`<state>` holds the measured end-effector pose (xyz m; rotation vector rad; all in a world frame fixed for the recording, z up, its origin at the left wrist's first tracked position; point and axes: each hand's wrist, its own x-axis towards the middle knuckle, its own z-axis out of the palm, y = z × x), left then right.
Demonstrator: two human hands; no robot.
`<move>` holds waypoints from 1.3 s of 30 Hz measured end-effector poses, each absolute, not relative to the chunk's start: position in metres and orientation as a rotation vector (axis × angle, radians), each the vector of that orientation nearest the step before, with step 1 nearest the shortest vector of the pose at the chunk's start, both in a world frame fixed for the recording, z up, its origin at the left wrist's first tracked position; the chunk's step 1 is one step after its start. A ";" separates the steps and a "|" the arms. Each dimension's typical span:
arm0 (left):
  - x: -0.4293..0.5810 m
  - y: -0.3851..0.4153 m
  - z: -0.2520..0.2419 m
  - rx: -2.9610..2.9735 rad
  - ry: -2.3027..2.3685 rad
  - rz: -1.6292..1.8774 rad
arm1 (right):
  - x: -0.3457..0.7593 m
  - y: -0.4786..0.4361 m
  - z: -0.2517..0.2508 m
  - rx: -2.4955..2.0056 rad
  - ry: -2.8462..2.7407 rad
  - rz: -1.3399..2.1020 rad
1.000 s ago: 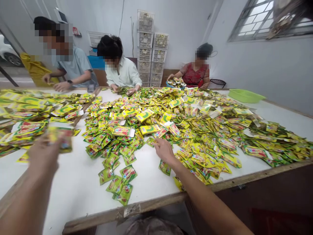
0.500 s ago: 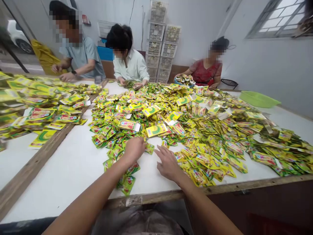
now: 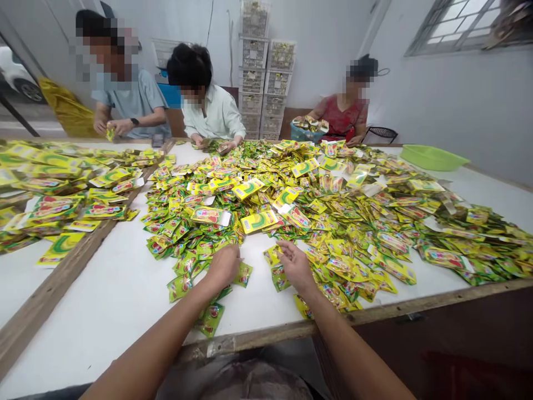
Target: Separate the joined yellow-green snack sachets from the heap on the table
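My left hand (image 3: 225, 265) is closed over small green packets at the near edge of the heap. Its fingertips are hidden behind the hand, so what they grip does not show. A green packet (image 3: 243, 274) sticks out just right of it, and more green packets (image 3: 210, 319) lie beneath its wrist. To the right, my right hand (image 3: 296, 269) has its fingers bent around the edge of a small yellow packet (image 3: 272, 255). Beside the palm lies another green packet (image 3: 279, 279). Flat yellow boxes (image 3: 259, 221) rest on the heap beyond both hands.
A wooden strip (image 3: 70, 272) divides the white table (image 3: 120, 289), with more yellow boxes (image 3: 58, 206) left of it. A green basin (image 3: 433, 158) sits far right. Three people work across the table, one beside a blue basket (image 3: 306, 132). Stacked white crates (image 3: 252, 53) stand behind.
My right hand has closed in on a yellow packet, and packets now lie at its left side. My left hand stays low over the green packets. The view has shifted slightly right.
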<state>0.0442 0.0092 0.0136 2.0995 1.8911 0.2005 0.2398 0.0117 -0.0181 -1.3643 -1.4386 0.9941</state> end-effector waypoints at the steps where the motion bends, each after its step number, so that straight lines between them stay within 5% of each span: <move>1: 0.041 0.004 0.013 2.070 1.899 0.230 | 0.238 0.010 -0.020 -1.305 -1.328 1.132; 5: 0.032 -0.007 0.004 1.835 1.792 0.456 | 0.229 0.002 -0.024 -1.281 -1.085 1.389; 11: 0.032 -0.009 -0.011 1.202 1.402 0.766 | 0.214 -0.011 -0.014 -1.179 -0.945 1.440; 23: 0.041 -0.012 0.001 0.930 1.133 0.968 | 0.191 -0.019 -0.017 -1.176 -0.916 1.318; 29: 0.043 0.002 0.011 1.080 1.048 0.879 | 0.206 -0.016 0.000 -1.178 -1.244 1.529; 34: 0.053 0.046 0.023 1.591 1.345 0.808 | 0.220 -0.015 0.000 -1.405 -1.595 1.005; 39: 0.080 0.094 0.030 2.301 1.738 0.553 | 0.220 -0.020 -0.013 -1.538 -1.658 0.853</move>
